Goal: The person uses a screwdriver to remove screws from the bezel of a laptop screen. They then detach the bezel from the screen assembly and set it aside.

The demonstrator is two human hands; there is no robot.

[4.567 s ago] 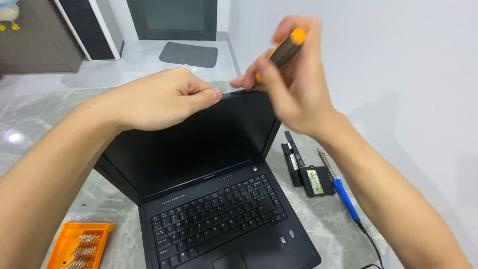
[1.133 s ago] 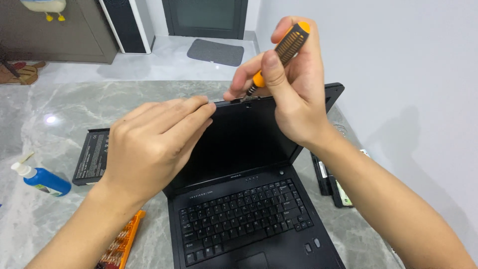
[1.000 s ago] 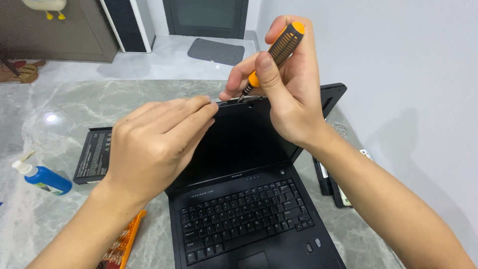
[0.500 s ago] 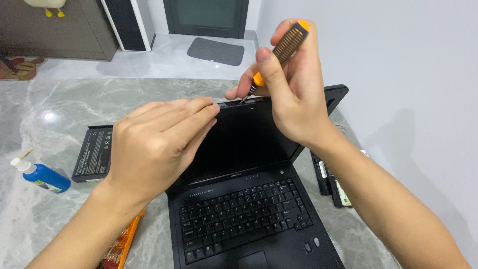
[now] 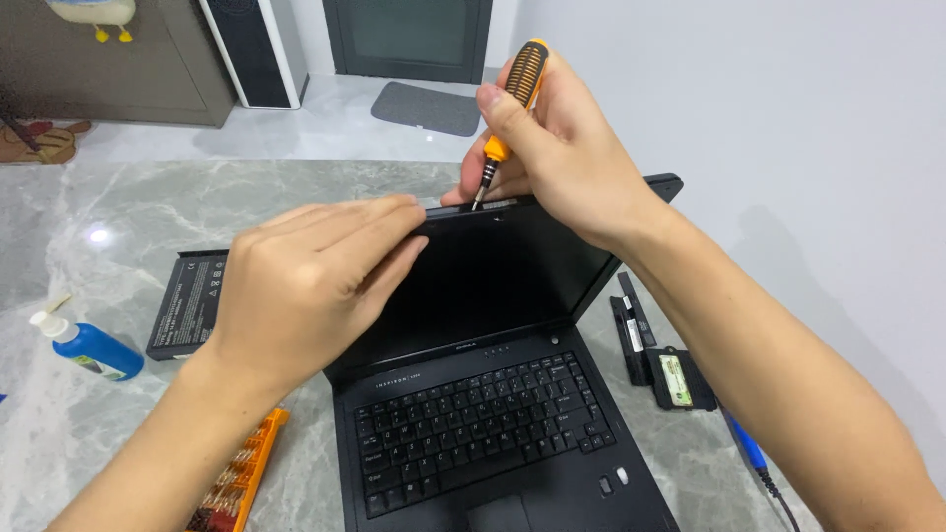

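Note:
A black laptop (image 5: 473,433) stands open on a grey marble table, its dark screen (image 5: 493,281) facing me. My left hand (image 5: 315,281) grips the top edge of the screen frame on the left side, fingers curled over it. My right hand (image 5: 562,148) holds an orange and black screwdriver (image 5: 514,99) nearly upright, its tip set on the top edge of the screen frame near the middle.
A black laptop battery (image 5: 187,300) lies left of the laptop. A blue bottle with a white cap (image 5: 89,347) lies at the left edge. An orange bit case (image 5: 236,478) sits at the front left. Small black parts (image 5: 655,350) and a blue tool (image 5: 744,448) lie to the right. A white wall stands close on the right.
Since the oldest frame my view has shifted so the battery and bottle show. In the last second both hands stay at the screen's top edge; the screwdriver handle has tilted slightly.

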